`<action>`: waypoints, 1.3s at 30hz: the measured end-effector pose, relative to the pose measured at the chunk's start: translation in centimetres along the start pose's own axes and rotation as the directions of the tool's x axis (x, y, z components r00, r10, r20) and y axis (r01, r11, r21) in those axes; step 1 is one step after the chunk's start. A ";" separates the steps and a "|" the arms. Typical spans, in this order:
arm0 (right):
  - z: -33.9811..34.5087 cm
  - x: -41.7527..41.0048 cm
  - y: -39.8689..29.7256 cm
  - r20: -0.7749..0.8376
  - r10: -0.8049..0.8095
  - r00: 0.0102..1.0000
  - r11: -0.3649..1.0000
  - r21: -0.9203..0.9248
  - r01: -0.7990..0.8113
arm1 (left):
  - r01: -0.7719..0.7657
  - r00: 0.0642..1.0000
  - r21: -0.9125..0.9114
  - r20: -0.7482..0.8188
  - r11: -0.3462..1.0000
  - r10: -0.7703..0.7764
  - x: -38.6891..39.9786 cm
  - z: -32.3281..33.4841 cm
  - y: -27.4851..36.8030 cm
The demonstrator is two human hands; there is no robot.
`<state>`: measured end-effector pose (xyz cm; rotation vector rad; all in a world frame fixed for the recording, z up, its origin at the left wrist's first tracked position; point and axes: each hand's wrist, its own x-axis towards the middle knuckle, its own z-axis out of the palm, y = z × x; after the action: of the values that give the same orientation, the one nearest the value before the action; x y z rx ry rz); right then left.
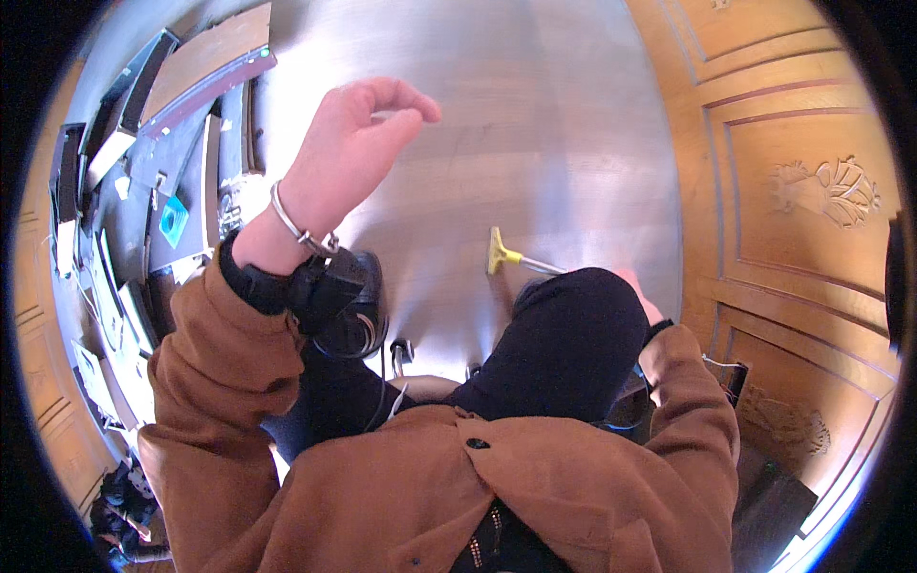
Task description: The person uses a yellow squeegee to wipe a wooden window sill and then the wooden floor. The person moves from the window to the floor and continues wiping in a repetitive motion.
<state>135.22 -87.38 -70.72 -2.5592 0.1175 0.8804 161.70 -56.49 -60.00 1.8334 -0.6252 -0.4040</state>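
Note:
My left hand [365, 132] is raised over the floor with its fingers curled; I see nothing in it, but the palm side is partly hidden. A metal bangle [286, 215] circles that wrist, above a dark strapped device. My right hand [636, 286] is mostly hidden behind my right knee. A yellow-headed scraper or squeegee [501, 252] with a metal shaft lies low near the floor, its shaft running behind the knee towards that hand. Whether the fingers grip it is hidden.
Carved wooden panelling [802, 186] stands along the right. At the left are dark boards and boxes, with a brown-topped case [208, 61] and a turquoise item [173, 222] among them. The smooth floor [487, 143] reflects light. A dark box [774, 501] is at the lower right.

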 end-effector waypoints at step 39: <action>5.4 -7.6 0.4 -0.178 0.214 0.960 0.973 -0.048 -0.226 | 0.100 0.967 0.202 -0.252 0.974 -0.046 1.4 -0.5 -3.1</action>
<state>126.01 -85.95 -70.05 -2.7207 0.4392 0.7499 163.79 -56.11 -62.67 2.0770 -0.4427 -0.1562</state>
